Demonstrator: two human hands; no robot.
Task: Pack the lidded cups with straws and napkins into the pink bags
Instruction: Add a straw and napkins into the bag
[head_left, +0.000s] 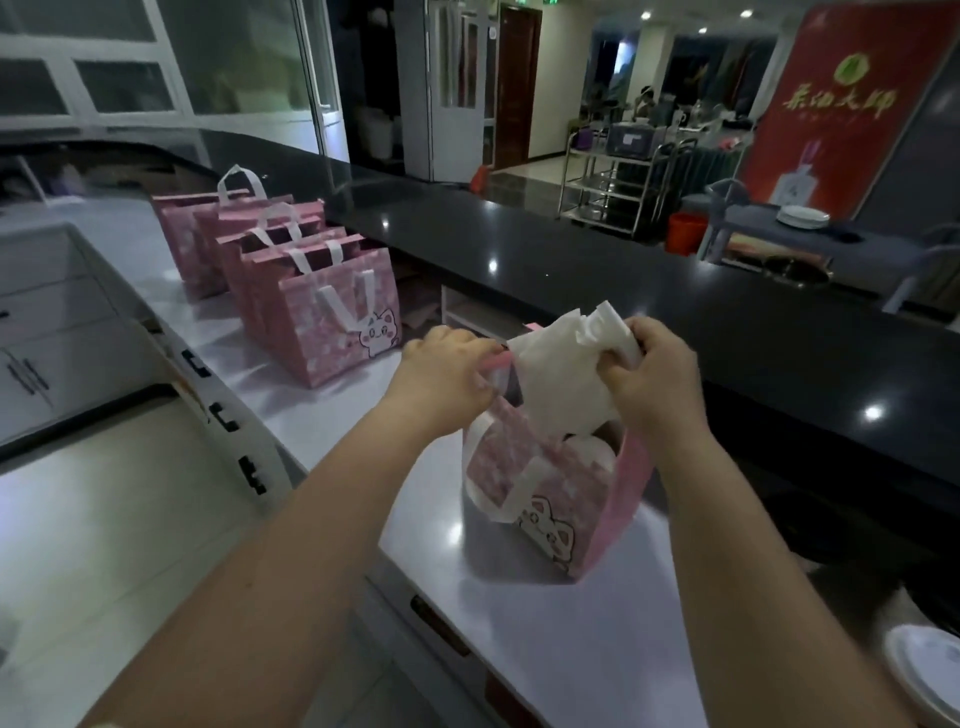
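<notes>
A pink bag (550, 493) with a cartoon cat and white handles stands on the white counter (519, 623) in front of me. My left hand (447, 374) pinches its top rim on the left side. My right hand (654, 379) grips a bunch of white napkins (561, 374) over the bag's mouth, their lower part inside. A white lid of a cup (589, 449) shows inside the bag below the napkins. No straw is visible.
Several more pink bags (311, 296) stand in a row further left on the counter. A raised black bar top (623, 260) runs behind. Stacked white plates (930, 675) sit at the lower right. White cabinets and a floor lie to the left.
</notes>
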